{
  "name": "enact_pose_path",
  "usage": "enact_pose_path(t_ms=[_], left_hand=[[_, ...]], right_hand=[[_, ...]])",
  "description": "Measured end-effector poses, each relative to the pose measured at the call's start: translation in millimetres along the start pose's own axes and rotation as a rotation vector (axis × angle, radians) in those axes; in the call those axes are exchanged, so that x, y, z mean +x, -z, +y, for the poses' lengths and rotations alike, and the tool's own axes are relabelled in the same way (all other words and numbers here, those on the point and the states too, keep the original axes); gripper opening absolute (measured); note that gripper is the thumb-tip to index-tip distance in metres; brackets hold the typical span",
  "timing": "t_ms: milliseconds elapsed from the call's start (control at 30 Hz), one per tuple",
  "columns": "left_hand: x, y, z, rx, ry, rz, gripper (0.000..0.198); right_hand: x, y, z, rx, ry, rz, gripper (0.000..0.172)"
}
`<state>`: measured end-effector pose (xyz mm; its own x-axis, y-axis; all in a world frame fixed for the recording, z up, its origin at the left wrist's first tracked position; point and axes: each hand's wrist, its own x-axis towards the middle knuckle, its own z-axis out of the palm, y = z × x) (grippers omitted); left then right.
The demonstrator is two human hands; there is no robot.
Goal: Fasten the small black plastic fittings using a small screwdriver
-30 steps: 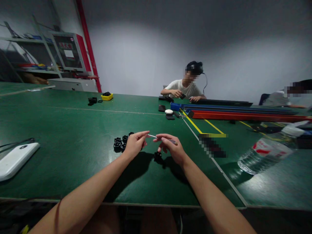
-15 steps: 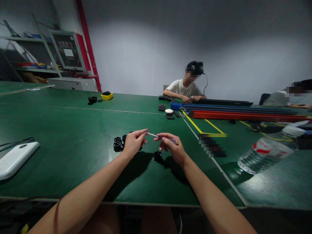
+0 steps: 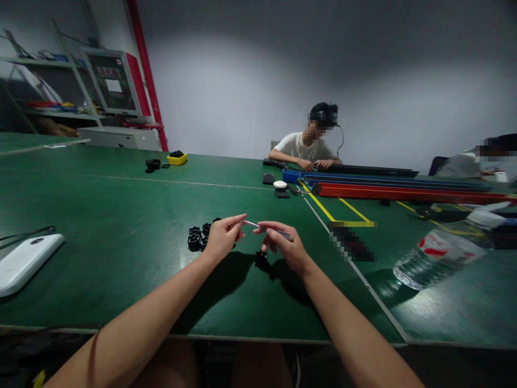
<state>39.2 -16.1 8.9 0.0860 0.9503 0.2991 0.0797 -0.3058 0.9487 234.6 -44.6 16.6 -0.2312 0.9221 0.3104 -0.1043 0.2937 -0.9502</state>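
Above the green table (image 3: 100, 215), my left hand (image 3: 221, 238) pinches the tip of a thin metal tool (image 3: 266, 228) between thumb and forefinger. My right hand (image 3: 283, 247) grips the same tool near its handle end, fingers curled round it. A small black part (image 3: 261, 260) lies on the table just below my right hand. Several more black parts (image 3: 197, 237) sit in a cluster left of my left hand.
A white device (image 3: 24, 260) with a cable lies at the left. A plastic water bottle (image 3: 438, 250) lies on its side at the right. Long red and blue rails (image 3: 404, 188) and a yellow tray (image 3: 177, 159) sit further back. A person sits across the table; another at far right.
My hands and the tool have barely moved. The person across the table has lowered both hands to the table.
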Motion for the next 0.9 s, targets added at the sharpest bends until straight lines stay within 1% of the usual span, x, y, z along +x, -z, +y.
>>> enact_pose_path(t_ms=[267, 467, 567, 700, 900], left_hand=[[1.1, 0.1, -2.9, 0.043, -0.013, 0.021, 0.036], [0.3, 0.6, 2.9, 0.028, 0.015, 0.075, 0.033], [0.0, 0.5, 4.6, 0.005, 0.022, 0.084, 0.034], [0.2, 0.3, 3.0, -0.020, 0.025, 0.075, 0.037], [0.5, -0.2, -1.5, -0.050, 0.009, 0.006, 0.043]], right_hand=[[-0.8, -1.7, -1.3, -0.018, -0.017, 0.006, 0.034], [-0.8, -2.6, -1.2, -0.014, -0.015, -0.002, 0.036], [-0.7, -2.3, -1.0, -0.022, -0.005, 0.004, 0.036], [-1.3, -1.6, -1.3, -0.037, 0.009, -0.002, 0.035], [-1.5, -0.3, -0.2, -0.045, 0.009, -0.011, 0.037]])
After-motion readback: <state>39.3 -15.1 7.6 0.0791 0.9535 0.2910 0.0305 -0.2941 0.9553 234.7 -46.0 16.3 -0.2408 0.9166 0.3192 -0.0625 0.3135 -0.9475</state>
